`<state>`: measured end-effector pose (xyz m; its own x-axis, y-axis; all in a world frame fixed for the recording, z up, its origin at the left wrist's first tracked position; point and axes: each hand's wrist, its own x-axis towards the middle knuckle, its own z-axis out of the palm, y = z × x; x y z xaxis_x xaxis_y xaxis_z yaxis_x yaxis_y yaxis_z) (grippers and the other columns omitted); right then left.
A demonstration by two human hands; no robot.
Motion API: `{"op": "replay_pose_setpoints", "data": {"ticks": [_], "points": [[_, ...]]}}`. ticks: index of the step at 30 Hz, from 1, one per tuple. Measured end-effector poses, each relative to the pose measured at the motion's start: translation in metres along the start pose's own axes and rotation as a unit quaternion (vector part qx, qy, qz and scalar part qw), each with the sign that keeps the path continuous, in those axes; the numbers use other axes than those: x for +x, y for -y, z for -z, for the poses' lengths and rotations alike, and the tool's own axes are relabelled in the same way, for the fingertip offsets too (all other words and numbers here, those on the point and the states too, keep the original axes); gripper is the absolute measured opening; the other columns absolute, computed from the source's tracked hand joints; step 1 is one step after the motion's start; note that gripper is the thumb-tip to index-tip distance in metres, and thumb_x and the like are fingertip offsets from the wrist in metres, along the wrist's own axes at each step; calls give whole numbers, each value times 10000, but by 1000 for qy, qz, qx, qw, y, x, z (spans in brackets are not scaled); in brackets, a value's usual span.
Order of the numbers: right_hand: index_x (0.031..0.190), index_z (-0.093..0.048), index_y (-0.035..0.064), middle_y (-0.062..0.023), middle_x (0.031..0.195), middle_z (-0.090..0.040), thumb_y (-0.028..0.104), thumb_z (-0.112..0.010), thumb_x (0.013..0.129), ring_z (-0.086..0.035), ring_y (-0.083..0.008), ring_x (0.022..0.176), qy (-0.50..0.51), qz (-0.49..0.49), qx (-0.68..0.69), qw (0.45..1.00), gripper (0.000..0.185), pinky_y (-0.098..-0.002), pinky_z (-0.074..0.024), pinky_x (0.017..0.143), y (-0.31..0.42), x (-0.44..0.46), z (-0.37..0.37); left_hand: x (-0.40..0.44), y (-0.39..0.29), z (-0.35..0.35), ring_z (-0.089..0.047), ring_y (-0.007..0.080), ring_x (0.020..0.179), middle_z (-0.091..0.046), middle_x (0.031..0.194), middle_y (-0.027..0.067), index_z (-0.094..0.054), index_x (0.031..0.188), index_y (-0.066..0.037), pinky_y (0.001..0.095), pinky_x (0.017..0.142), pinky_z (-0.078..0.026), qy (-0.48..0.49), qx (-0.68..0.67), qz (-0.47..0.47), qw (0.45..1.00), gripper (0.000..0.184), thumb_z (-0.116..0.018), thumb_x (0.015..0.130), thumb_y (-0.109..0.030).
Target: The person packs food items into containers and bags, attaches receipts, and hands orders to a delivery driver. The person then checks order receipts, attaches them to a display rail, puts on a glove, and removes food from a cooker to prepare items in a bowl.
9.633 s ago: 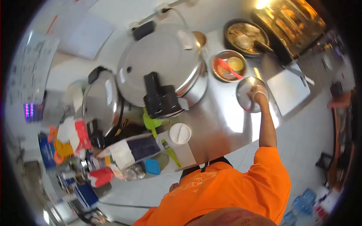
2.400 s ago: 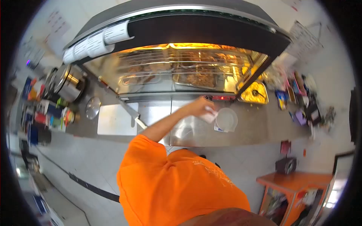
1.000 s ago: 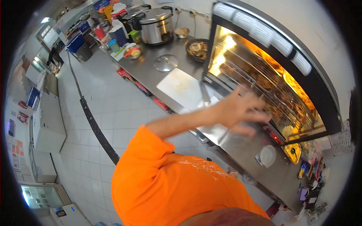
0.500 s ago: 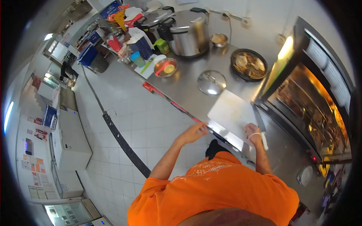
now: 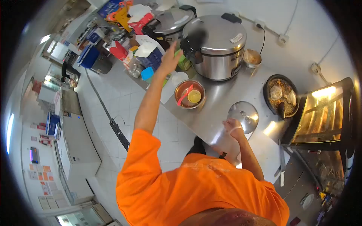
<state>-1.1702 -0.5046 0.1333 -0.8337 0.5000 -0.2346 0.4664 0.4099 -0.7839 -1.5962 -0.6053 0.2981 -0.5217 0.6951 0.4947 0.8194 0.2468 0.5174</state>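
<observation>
My left hand (image 5: 171, 61) is raised over the back of the counter with its fingers stretched out, holding nothing that I can see. It is nearest the black latch of a large steel rice cooker (image 5: 220, 49) and a green container (image 5: 184, 62). My right hand (image 5: 233, 128), a pale band at its wrist, hovers by the near edge of a round steel lid (image 5: 247, 113). Its fingers are loosely bent and apart; whether they touch the lid I cannot tell. A steel bowl (image 5: 203, 98) with a red-handled utensil and a small yellowish cup lies between the hands.
A second cooker (image 5: 171, 20) stands behind. To the right are a small bowl (image 5: 252, 58), a black pan of food (image 5: 267, 94) and a lit glass cabinet (image 5: 316, 120). A knife (image 5: 282, 164) lies by a white cutting board (image 5: 264, 150). Someone (image 5: 69, 73) is far left.
My left hand has gone up and forward from the counter's front edge to beside the cooker. My right hand has left the cutting board for the lid. My body has shifted toward the cookers.
</observation>
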Motion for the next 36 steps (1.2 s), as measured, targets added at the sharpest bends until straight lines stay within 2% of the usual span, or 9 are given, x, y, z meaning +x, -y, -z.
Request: {"op": "replay_pose_setpoints", "data": {"ticks": [6,18,21,22,24,29,31,33,36], "points": [[988,-675,118,-119,989,-658,292,-576,868,-600,-264,999,18,144,-291,946,233,-410,-466,896,64,131,-99,99,48,-9,-514,224,1252,-551,1341,178,-300,1505,-90,330,1054,-390,208,-265,-52,940,611,-591,974,-173],[924,-691,37,-116,965,-662,238,-587,917,-652,-237,743,-60,-136,-295,944,227,-406,-524,669,156,200,-141,159,83,-30,-588,120,1067,-667,1143,117,-362,1487,-155,294,987,-411,397,-449,-130,790,670,-699,908,-189],[981,-641,34,-66,915,-629,186,-607,946,-631,-165,777,-78,-97,202,971,159,-312,-529,675,164,236,-141,154,86,-45,-634,170,989,-690,1069,80,-448,1426,-142,310,938,-436,332,-459,-82,820,712,-792,817,-274],[985,-611,35,-37,871,-602,166,-613,960,-609,-133,764,-148,-136,541,817,134,-279,-528,673,199,240,-135,154,85,-44,-645,199,960,-698,1045,102,-421,1445,-130,326,925,-454,340,-465,-52,816,719,-777,831,-243],[938,-617,39,-28,862,-583,168,-599,962,-578,-151,726,-110,-154,563,805,132,-270,-510,618,187,286,-153,160,76,-37,-668,257,902,-713,996,146,-367,1484,-107,356,899,-492,353,-473,4,807,736,-747,858,-181],[1084,-616,-8,-76,832,-597,178,-651,927,-592,-167,670,7,-274,496,824,246,-319,-512,600,123,406,-203,189,35,8,-656,231,954,-692,1044,199,-133,1538,-28,349,912,-484,395,-509,-1,765,1071,-847,749,-151],[1070,-625,9,-97,826,-605,201,-660,910,-594,-204,651,112,-129,51,984,252,-370,-518,617,120,409,-198,205,16,24,-646,245,995,-673,1094,212,-129,1536,-19,354,918,-483,369,-484,-81,790,1111,-869,718,-155],[1072,-642,31,-127,862,-633,223,-674,884,-611,-254,691,159,20,-269,950,270,-428,-521,668,121,409,-186,230,-4,33,-622,263,1054,-629,1173,239,-137,1536,-25,358,925,-482,325,-448,-165,816,1135,-883,695,-176],[1021,-692,47,-161,937,-687,215,-694,835,-647,-300,826,49,135,-231,962,251,-435,-527,753,137,361,-174,276,-37,40,-613,300,1081,-596,1218,276,-193,1523,-21,360,935,-484,293,-430,-177,835,1060,-856,720,-224]]}}
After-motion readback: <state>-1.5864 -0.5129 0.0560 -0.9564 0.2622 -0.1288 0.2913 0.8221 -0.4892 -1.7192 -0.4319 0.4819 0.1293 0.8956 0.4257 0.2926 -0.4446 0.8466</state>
